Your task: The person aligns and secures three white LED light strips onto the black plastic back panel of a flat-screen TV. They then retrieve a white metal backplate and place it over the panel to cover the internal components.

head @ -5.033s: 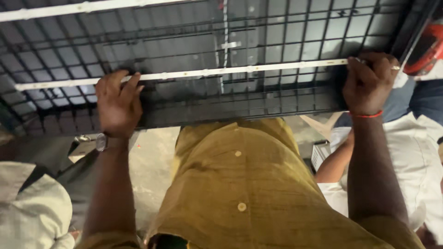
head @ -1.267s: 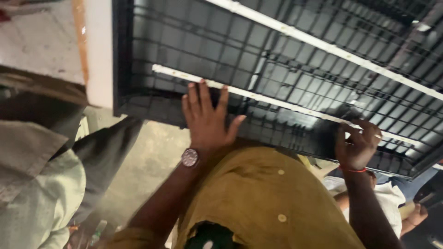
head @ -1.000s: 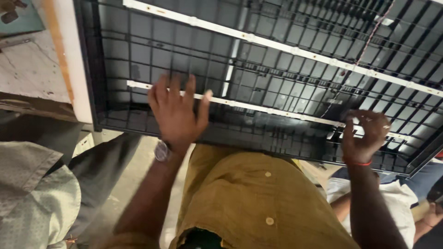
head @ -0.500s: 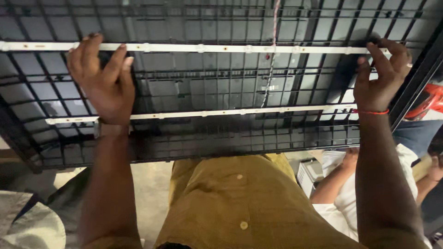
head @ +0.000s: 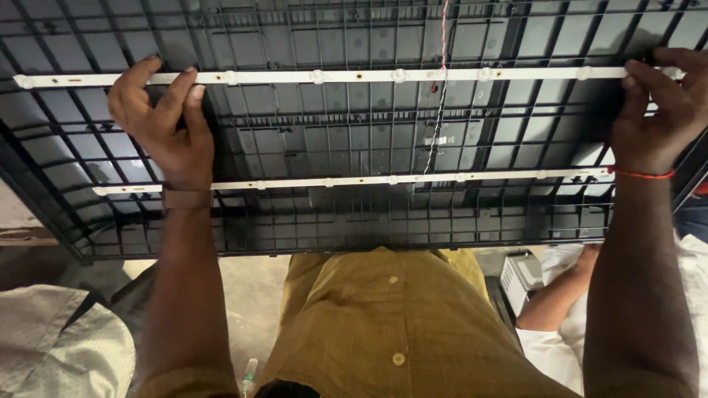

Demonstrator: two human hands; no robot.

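Since half a second ago, little has been changed: both hands have been kept on the upper white strip, and the view has been shifted only slightly, so that the strip now sits a touch lower in the picture. Compared with a second ago, both hands have been moved up from the lower strip to the upper one.

The left hand [head: 164, 125] is seen curled over the upper light strip [head: 354, 75] near its left end, with the fingers [head: 173, 92] laid across the strip and the thumb tucked beneath; the strip is pinched rather than fully enclosed. The right hand [head: 656, 110] is held half closed at the strip's right end, fingertips bent onto it; a red thread [head: 641, 175] is worn on that wrist, and a brown watch strap [head: 186, 198] on the left wrist.

The upper strip is laid across the dark ribbed back panel [head: 354, 147], running almost its full width. A second, lower light strip [head: 354, 180] is seen parallel to it, nearer the body, untouched. A thin twisted wire [head: 440, 96] is hung down the panel's middle, crossing the upper strip.

Below the panel, a mustard-yellow shirt [head: 398, 324] is shown. Another person's arm [head: 560, 298] is visible at the lower right, well apart from both hands.
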